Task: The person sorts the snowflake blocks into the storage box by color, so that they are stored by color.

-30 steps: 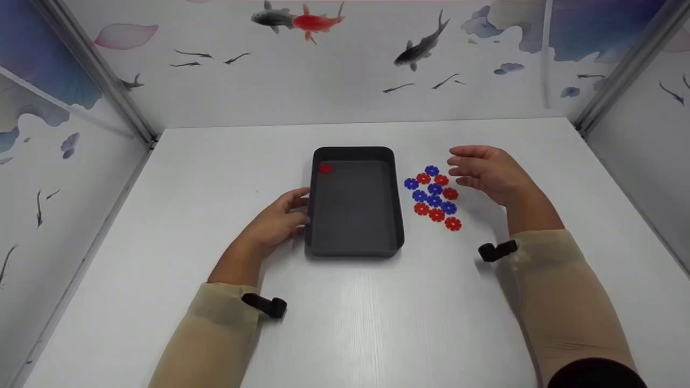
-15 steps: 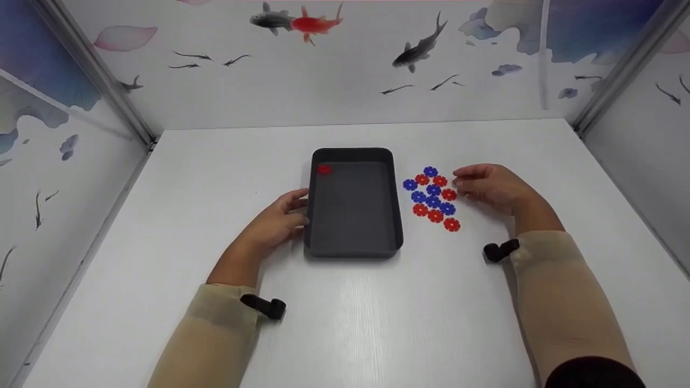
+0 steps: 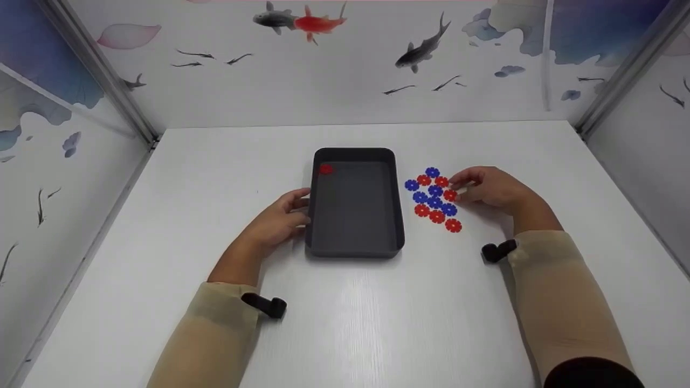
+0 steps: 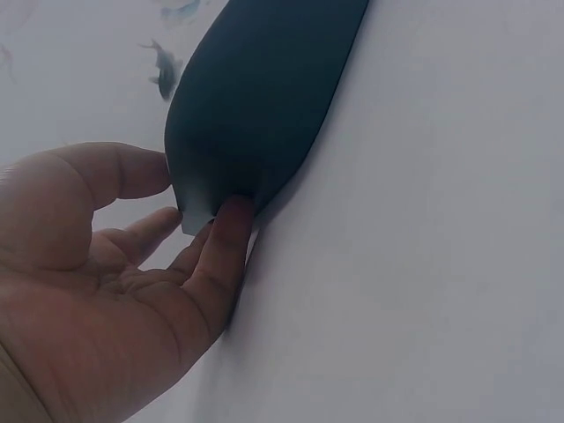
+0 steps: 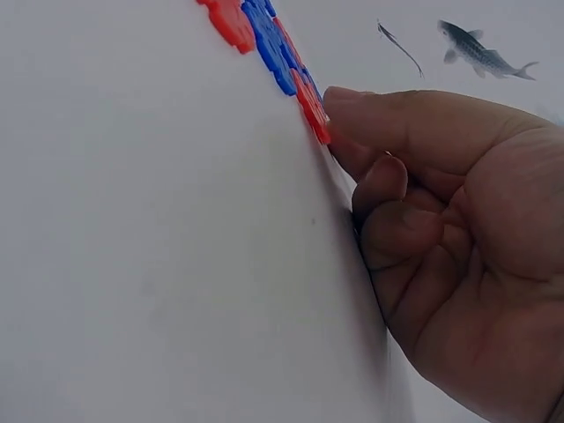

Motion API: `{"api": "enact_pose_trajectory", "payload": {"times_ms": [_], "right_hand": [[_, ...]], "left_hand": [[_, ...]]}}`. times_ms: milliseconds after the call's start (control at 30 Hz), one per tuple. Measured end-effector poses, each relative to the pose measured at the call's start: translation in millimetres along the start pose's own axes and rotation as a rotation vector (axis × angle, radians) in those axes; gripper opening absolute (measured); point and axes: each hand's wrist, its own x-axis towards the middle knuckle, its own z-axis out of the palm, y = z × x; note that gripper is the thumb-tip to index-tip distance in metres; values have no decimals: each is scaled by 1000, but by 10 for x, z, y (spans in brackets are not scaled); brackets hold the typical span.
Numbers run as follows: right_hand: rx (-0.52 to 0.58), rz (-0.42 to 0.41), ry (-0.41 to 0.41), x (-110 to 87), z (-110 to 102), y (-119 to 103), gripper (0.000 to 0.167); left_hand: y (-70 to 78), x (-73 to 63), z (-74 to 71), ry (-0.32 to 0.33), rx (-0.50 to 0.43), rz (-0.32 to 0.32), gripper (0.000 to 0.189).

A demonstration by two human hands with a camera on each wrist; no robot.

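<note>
In the head view a dark grey rectangular tray [image 3: 356, 215] stands mid-table with one red notched plastic disc [image 3: 325, 169] in its far left corner. My left hand [image 3: 277, 221] rests against the tray's left outer wall; the left wrist view shows its thumb and fingertips touching that wall [image 4: 256, 88]. Right of the tray lies a loose group of flat notched interlocking discs, some blue [image 3: 434, 202], some red [image 3: 437, 216]. My right hand [image 3: 490, 188] has thumb and forefinger at the edges of the group's rightmost upper red disc [image 3: 449, 195], pinching it at the table surface. Its other fingers are curled.
The white table [image 3: 345, 323] is bounded by a printed back wall [image 3: 350, 70] and side walls with metal corner posts [image 3: 99, 70]. A dark round object [image 3: 593, 373] shows at the lower right edge.
My right hand has come down toward the discs and slightly nearer, and its thumb and forefinger now meet a red disc. My left hand and the tray stay in place.
</note>
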Motion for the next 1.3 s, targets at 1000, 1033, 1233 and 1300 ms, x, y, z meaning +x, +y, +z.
{"api": "enact_pose_trajectory", "payload": {"times_ms": [1000,1033,1233,1300], "right_hand": [[-69,27,33,10,14,-20,42],[-61,30,36,14,4,-4,43],[83,26,59,35,-32,53,50],[148,25,64,40,-39,49,48]], "left_hand": [[-2,2,9,21,36,-8,75],[-1,2,9,19,37,-6,75],[14,-5,7,11,32,-4,75],[19,-8,3,8,35,-4,76]]}}
